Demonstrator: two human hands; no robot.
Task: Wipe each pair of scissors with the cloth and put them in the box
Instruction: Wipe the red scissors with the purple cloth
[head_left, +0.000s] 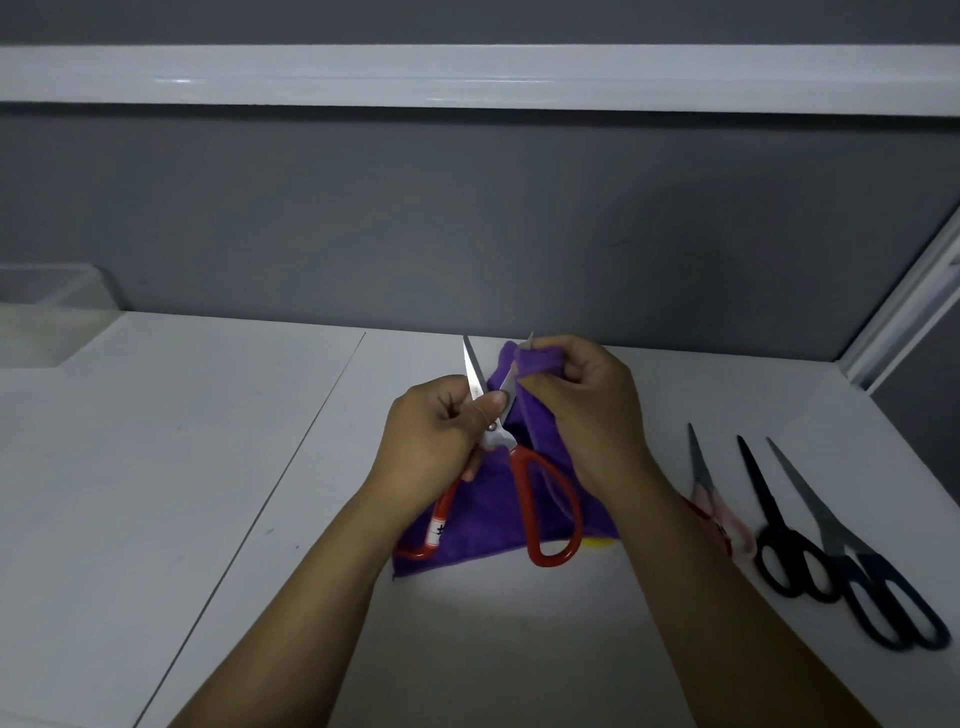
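Note:
Red-handled scissors (519, 467) are held above the white table with their blades spread apart. My left hand (431, 441) grips them near the pivot, thumb across the left blade. My right hand (587, 410) pinches the purple cloth (498, 525) around the right blade, whose tip pokes out above the fingers. The cloth hangs down behind the handles to the table. Three more pairs lie at the right: pink-handled scissors (719, 506), partly under my right forearm, black scissors (779, 540) and dark blue scissors (862, 566). A clear plastic box (47, 312) stands at the far left.
The white table (156, 467) has a seam running diagonally left of my hands. A grey wall rises behind it, with a white shelf (467, 78) overhead. A white frame (909, 306) bounds the right side. Something yellow (600, 543) peeks from under the cloth.

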